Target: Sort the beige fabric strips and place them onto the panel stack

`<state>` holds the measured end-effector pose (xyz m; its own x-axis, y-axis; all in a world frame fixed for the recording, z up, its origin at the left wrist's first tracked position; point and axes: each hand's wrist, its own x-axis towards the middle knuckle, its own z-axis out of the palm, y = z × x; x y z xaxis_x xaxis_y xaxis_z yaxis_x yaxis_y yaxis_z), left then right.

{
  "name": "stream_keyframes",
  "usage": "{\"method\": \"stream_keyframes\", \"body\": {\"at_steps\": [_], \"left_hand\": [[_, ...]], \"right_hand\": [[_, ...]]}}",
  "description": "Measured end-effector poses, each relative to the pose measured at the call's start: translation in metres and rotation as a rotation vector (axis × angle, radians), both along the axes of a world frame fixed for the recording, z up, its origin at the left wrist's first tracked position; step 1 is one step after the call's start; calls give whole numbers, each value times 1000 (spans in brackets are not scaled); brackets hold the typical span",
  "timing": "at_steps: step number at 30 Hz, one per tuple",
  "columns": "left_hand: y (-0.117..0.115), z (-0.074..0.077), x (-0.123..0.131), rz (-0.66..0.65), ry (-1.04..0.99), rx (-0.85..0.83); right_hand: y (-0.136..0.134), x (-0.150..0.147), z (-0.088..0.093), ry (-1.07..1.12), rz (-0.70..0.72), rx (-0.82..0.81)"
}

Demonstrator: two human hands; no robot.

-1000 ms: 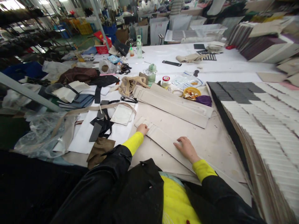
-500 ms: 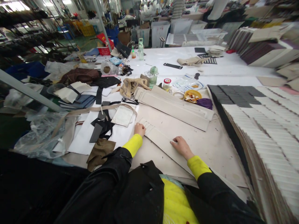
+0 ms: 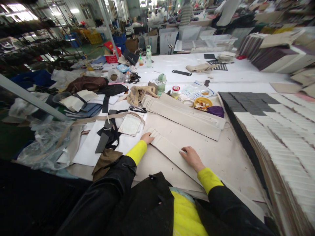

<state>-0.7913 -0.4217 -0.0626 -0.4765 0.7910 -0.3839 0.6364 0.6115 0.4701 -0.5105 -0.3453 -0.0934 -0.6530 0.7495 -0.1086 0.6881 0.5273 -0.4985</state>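
Observation:
Long beige strips (image 3: 172, 151) lie overlapped in a slanting stack on the beige board in front of me. At the stack's upper left end, my left hand (image 3: 148, 138) has its fingers closed on the strip ends. My right hand (image 3: 192, 158) rests over the right edge of the same stack, fingers bent and slightly apart, with nothing visible held. Beyond both hands lies a second stack of wide beige strips (image 3: 182, 114).
At the right stand tall piles of pale strips (image 3: 290, 137). Black scraps (image 3: 108, 134), a clear plastic bag (image 3: 44, 141) and a cream pad (image 3: 130, 124) lie left. A yellow bowl (image 3: 203, 103) and a red-lidded jar (image 3: 175, 91) sit behind the second stack.
My left hand has shifted slightly down at the strip ends, its fingers now pointing more to the right. My right hand has stayed nearly in place. The view has tilted slightly.

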Motion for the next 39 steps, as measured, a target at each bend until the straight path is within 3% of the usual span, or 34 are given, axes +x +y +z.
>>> {"method": "stream_keyframes", "body": {"at_steps": [3, 7, 15, 21, 25, 28, 34, 39], "left_hand": [[-10, -2, 3, -103, 112, 84], [-19, -8, 4, -95, 303, 147], [-6, -11, -10, 27, 211, 11], [-4, -13, -16, 64, 228, 15], [-5, -6, -18, 45, 254, 53], [-2, -6, -33, 48, 181, 49], [14, -23, -69, -49, 20, 34], [11, -15, -63, -198, 279, 85]], "right_hand": [[-2, 0, 2, 7, 14, 1], [-4, -4, 4, 3, 23, 4], [-10, -14, 12, -33, 17, 5], [-10, -25, 19, -83, 23, -25], [-11, -24, 30, -158, -28, -46], [-6, -24, 40, -231, -71, -82], [17, -36, 52, -369, -94, -225], [21, -41, 54, -379, -49, -324]]}}
